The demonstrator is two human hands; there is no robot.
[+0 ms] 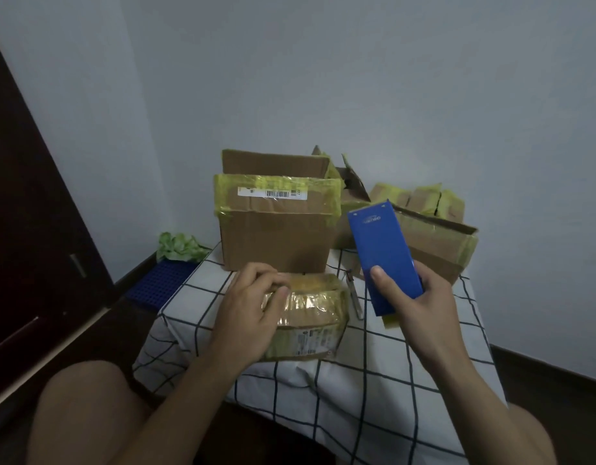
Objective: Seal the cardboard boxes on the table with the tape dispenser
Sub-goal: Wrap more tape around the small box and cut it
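Far left on the floor sits a crumpled green wad (180, 246) on a blue gridded crate (160, 283), beside the table (340, 414), which wears a white cloth with dark checks. Your left hand (253, 303) comes in from the lower left, forearm angled up and right, and lies on top of the small box (316, 317) at the near middle of the table. Its fingers are curled over the box's far top edge and the thumb is pressed on the glossy yellowish tape, so it is holding the box down. The printed label (310, 342) on the small box's near face is too small to read. Just behind it stands the big box (276, 229), its flaps up and yellow-green tape round the rim. Its white barcode label (269, 193) has unreadable text. A thin metal tool (355, 297) lies on the cloth between your hands; I can't tell what kind. Your right hand (420, 307) grasps the blue tape dispenser (385, 256) off the table, tilted, top leaning left. The thumb is flat on its blue face and the fingers are wrapped round its right side. The pale logo near the dispenser's top is upside down and not legible. A yellowish tape end (390, 321) shows at its lower end. Behind the dispenser is an open box (437, 246), and at back right are several taped boxes (424, 199).
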